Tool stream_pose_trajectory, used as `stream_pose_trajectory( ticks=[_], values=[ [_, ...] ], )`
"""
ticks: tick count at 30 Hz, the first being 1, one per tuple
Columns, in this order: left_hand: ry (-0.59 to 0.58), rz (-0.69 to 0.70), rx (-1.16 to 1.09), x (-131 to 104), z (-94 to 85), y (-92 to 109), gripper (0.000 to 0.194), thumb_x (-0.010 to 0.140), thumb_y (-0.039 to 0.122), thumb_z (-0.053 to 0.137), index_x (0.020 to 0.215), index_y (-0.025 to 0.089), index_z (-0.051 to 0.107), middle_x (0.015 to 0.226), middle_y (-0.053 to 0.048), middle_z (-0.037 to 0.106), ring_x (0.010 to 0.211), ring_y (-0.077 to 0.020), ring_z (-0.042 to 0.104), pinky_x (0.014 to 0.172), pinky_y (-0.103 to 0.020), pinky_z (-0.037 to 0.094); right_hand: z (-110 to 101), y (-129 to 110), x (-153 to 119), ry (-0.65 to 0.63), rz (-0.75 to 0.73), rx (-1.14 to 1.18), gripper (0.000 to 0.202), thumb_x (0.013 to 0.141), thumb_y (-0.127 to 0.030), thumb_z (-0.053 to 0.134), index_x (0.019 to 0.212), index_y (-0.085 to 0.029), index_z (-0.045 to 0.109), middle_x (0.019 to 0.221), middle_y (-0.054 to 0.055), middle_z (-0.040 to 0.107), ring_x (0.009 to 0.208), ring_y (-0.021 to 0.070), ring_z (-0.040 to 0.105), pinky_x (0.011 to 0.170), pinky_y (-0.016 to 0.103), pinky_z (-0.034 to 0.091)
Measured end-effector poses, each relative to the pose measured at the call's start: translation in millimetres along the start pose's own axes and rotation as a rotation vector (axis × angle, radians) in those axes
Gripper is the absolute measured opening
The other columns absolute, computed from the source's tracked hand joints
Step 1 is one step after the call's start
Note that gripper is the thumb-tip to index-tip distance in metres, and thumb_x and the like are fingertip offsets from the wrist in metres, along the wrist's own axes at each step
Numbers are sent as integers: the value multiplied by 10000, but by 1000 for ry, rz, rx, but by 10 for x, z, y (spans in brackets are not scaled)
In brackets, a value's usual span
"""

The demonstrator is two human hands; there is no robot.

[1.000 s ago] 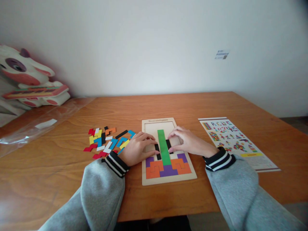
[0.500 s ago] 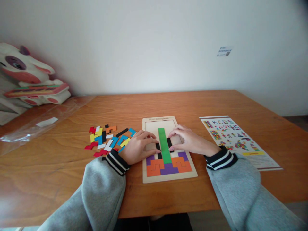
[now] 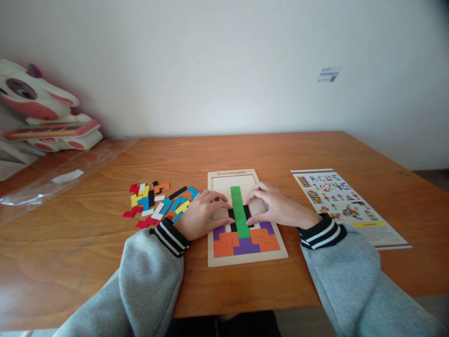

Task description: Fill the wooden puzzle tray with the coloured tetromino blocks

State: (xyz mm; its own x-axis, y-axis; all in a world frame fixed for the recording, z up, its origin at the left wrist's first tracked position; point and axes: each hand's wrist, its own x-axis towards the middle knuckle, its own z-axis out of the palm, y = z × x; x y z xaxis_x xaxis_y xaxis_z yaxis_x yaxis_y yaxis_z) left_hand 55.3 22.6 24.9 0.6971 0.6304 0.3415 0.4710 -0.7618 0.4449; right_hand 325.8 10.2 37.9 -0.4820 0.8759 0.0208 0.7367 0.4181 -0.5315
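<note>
A wooden puzzle board [image 3: 247,261] lies in front of me with a long green strip [image 3: 239,206] along its middle. My left hand [image 3: 199,215] has thumb and fingertips on a black puzzle piece [image 3: 230,213] against the strip's left side. On the other side, my right hand [image 3: 275,206] grips a second black puzzle piece [image 3: 247,212] between thumb and fingers; both pieces are partly covered. Orange pieces [image 3: 221,248] and purple pieces [image 3: 247,247] fill the board's near end.
Loose coloured puzzle pieces [image 3: 150,201] are scattered left of the board. A printed pattern sheet [image 3: 375,231] lies to the right. Clear plastic wrapping [image 3: 38,199] and a cow-shaped toy keyboard [image 3: 52,126] sit at the far left, by the wall.
The right black piece has slid slightly toward me along the green strip. The left one now sits closer against the strip. Both hands stay nearly in place.
</note>
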Motion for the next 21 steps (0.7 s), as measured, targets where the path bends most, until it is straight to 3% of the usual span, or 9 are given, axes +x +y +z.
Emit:
stream_pose_trajectory(
  ticks=[21],
  values=[
    [4, 21, 24, -5, 3, 1, 312, 866, 460, 722, 1085, 239, 737, 1124, -75, 676, 1025, -233, 616, 940, -407, 495, -12, -27, -12, -20, -16, -12, 565, 681, -702, 763, 1018, -255, 693, 1134, 53, 565, 1129, 277, 533, 1001, 442, 378]
  ],
)
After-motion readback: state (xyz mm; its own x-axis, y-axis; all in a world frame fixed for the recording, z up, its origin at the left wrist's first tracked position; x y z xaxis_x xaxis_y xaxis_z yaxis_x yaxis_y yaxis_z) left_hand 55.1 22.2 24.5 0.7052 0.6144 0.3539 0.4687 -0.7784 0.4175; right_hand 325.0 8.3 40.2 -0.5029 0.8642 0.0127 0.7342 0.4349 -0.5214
